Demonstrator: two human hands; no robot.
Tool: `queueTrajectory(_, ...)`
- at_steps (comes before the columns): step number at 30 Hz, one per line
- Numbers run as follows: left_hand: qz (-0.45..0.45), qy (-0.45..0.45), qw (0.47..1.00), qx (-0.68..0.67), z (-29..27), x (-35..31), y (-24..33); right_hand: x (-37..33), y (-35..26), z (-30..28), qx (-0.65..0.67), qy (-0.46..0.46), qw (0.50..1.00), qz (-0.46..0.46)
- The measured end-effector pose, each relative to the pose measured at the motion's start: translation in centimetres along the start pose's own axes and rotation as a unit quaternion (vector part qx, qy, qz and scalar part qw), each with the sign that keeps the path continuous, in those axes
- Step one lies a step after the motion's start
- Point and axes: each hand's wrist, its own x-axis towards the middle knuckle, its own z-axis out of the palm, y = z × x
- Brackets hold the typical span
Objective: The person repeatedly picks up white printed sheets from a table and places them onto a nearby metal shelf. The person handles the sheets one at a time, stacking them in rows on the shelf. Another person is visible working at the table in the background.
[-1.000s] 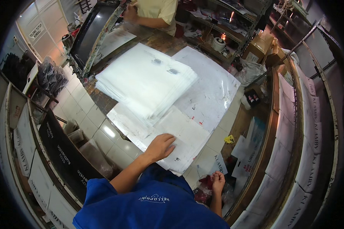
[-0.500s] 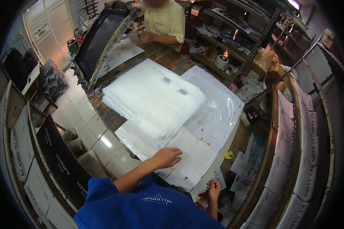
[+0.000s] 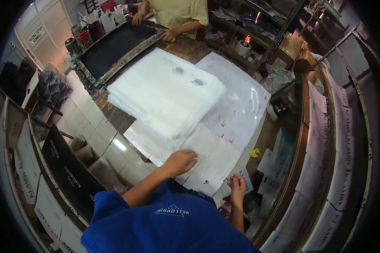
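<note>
My left hand [image 3: 180, 163] rests on the pale sheets [image 3: 209, 154] at the table's near edge, fingers stretched out and holding nothing. Just beyond it lies a thick stack of translucent white bags or sheets [image 3: 156, 88], its top one bearing two small grey printed marks. Off the table's near right corner, my right hand [image 3: 237, 187] hangs with its fingers curled in and nothing visible in them. At the far left a dark screen-printing frame [image 3: 114, 48] lies flat on the table, a co-worker's hands [image 3: 169, 35] at its edge.
A large glossy sheet [image 3: 240, 99] covers the table's right side. Ink cans [image 3: 84, 40] and bottles stand behind the frame. Racks of white packages flank me on the left [image 3: 42, 202] and right [image 3: 316, 147]. A yellow scrap [image 3: 254, 153] lies right of the table.
The co-worker's screen frame has come down from tilted up to flat, covering the white sheet beneath it. My view has shifted slightly; my hands stay in nearly the same places.
</note>
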Motion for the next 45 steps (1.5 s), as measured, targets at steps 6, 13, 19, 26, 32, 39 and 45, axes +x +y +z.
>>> queueTrajectory(6,-0.158,0.083,0.978,-0.107,-1.3,-2.3,-0.3,4.4,-0.4,4.6,-0.335,-0.018,0.938,-0.088)
queueTrajectory(13,-0.227,0.104,0.956,-0.153,-2.1,-5.2,-1.9,2.6,-6.3,12.5,-0.457,0.009,0.833,-0.312)
queueTrajectory(19,-0.187,0.133,0.959,-0.164,-1.3,-5.5,-3.1,7.1,-5.2,20.4,0.03,-0.187,0.982,-0.009)
queueTrajectory(26,-0.176,0.179,0.951,-0.18,-0.8,-6.1,-2.7,8.6,-4.4,24.8,0.119,-0.169,0.974,0.09)
queueTrajectory(32,-0.168,0.178,0.955,-0.167,-0.8,-6.3,-2.7,8.6,-4.0,25.2,0.09,-0.175,0.974,0.108)
queueTrajectory(39,-0.187,0.169,0.952,-0.175,-0.8,-6.3,-2.5,8.7,-4.0,25.7,0.084,-0.207,0.967,0.121)
queueTrajectory(45,-0.27,0.284,0.864,-0.315,-0.7,-6.3,-4.6,8.1,-5.4,26.2,0.092,-0.267,0.939,0.195)
